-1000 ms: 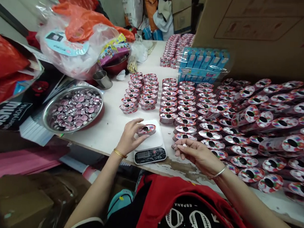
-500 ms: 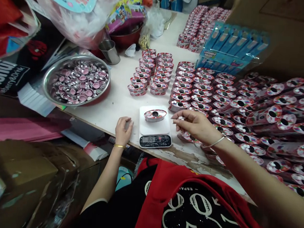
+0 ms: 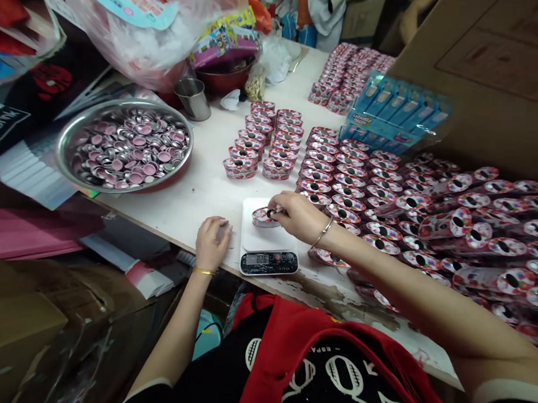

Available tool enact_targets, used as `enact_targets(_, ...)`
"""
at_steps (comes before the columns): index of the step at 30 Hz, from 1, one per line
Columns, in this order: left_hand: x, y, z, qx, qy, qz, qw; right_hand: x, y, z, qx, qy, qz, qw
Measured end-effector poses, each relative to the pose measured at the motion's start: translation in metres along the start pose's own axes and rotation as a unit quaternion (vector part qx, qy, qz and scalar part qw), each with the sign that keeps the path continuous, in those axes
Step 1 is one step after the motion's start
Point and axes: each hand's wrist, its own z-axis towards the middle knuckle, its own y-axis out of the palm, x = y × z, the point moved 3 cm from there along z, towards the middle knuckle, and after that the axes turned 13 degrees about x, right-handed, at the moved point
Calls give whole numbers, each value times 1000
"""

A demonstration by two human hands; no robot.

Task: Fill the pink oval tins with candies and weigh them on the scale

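Note:
A white digital scale (image 3: 267, 248) lies near the table's front edge, its display lit. On its plate stands a red-and-white oval container (image 3: 263, 220) with a dark round hole in the top. My right hand (image 3: 297, 214) is over the container's right side, fingertips pinched together at the hole; what they hold is mostly hidden, though small white pieces seem to show. Left of the scale, my left hand (image 3: 211, 240) rests at the table edge, fingers loosely curled and apart, holding nothing.
A steel bowl (image 3: 184, 157) full of pink-lined round caps sits at the left, beside a metal cup (image 3: 194, 99). Many similar oval containers (image 3: 276, 167) stand in rows behind and to the right. Blue boxes (image 3: 387, 111) stand behind the right rows.
My right hand has moved left from beside the scale to the container on it. My left hand remains by the table edge. The camera view has shifted slightly.

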Motion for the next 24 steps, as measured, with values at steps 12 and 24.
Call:
enact_targets(12, 3, 0, 1, 1, 7, 14, 1000, -10, 3, 0, -30, -32, -43, 998)
enact_targets(24, 0, 2, -1, 0, -3, 14, 1000, 6, -6, -10, 151, 5, 303, 941)
